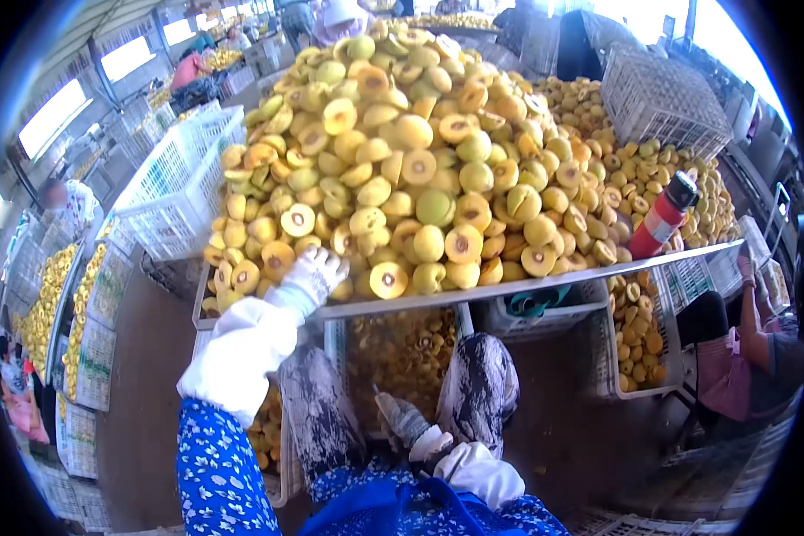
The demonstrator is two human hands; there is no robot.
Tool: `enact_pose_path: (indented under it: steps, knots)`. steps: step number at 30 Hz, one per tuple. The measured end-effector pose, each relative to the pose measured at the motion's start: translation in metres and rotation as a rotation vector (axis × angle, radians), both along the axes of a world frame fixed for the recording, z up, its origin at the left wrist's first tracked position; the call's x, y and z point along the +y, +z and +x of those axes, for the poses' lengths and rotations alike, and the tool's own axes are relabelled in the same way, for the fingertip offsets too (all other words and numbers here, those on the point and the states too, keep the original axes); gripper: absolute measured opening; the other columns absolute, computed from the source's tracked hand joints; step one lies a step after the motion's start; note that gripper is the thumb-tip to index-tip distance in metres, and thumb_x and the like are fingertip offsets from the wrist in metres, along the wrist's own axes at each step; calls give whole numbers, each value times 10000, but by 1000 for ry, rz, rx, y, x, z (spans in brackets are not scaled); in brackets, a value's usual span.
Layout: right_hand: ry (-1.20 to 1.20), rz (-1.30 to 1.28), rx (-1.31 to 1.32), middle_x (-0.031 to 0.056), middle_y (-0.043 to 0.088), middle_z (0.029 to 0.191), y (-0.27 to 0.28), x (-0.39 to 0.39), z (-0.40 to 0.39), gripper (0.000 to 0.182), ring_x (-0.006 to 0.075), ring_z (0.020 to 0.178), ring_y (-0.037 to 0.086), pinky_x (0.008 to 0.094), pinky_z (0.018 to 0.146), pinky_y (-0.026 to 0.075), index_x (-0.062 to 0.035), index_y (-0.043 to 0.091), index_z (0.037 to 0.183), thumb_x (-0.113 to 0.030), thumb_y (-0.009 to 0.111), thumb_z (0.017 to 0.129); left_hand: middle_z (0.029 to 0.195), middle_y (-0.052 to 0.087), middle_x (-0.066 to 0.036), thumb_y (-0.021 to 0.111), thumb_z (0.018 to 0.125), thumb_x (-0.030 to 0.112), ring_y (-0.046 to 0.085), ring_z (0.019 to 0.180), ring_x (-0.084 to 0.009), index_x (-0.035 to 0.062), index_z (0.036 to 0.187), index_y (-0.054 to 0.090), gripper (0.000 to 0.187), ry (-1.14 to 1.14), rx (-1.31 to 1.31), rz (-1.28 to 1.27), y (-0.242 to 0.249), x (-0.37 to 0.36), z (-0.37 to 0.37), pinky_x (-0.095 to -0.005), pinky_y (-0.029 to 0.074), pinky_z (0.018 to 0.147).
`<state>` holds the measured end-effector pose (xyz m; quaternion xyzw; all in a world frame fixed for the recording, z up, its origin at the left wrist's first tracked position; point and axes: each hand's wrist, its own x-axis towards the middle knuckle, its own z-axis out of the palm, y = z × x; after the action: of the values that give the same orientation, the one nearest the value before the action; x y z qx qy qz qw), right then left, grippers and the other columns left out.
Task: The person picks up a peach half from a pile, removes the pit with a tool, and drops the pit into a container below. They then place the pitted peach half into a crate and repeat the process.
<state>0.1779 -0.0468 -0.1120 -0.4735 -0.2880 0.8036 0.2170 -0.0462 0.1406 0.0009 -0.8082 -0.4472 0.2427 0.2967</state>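
A large heap of halved yellow peaches (420, 165), many with the pit showing, lies on a metal-edged table (527, 289) in front of me. My left hand (317, 275), in a pale glove, reaches over the near edge and touches the heap. Its fingers are bent and slightly apart, with no fruit visibly held. Down between my knees is my right hand (406, 421), also gloved and closed. A thin tool (377, 390) juts from its fingers; the rest of it is hidden. Below that hand, a crate (335, 335) under the table edge contains peach pieces and scraps.
White plastic crates (174, 192) stand left of the heap, and another crate (665, 103) rests on the fruit at right. A red bottle (661, 219) stands near the table's right edge. A person (759, 330) sits at right; other people work farther off.
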Motion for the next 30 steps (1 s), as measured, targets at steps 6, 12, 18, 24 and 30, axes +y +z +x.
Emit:
enact_pose_path:
  steps: [6,12,18,24,30]
  knots:
    - [-13,26,-34,-18,444,506,5,-6,3,393,122,328,365,272,320,285,-162,531,759,-539,521,867,1198,491,-84,614,734,347,479,1130,-222,141,1312,411,646,197,-619,52,-5,-40,4,-398,296,1023]
    - [-249,567,3,1,512,613,8,-8,6,239,103,514,459,264,472,375,-114,599,870,-325,512,939,933,637,-115,599,724,8,622,832,-231,18,1000,625,277,95,-2094,292,-57,-60,41,-295,497,773]
    - [-86,1186,-606,218,589,679,66,1,16,200,415,636,588,482,503,418,-82,520,884,-277,511,922,822,630,-105,550,880,332,613,747,-211,1,973,605,348,343,-3374,-461,-82,-110,65,-316,525,671]
    - [107,1223,-891,205,558,570,82,-2,9,263,402,549,570,493,476,417,-73,507,869,-332,505,912,741,614,-191,401,909,546,630,632,-307,-14,1024,546,590,492,-3289,-652,-65,-154,83,-395,550,571]
    - [205,1234,-996,185,571,558,68,-4,4,367,366,525,581,481,497,444,-42,516,878,-397,436,922,725,605,-138,341,941,526,603,567,-231,-16,988,534,577,533,-3041,-361,-49,-172,100,-325,526,525]
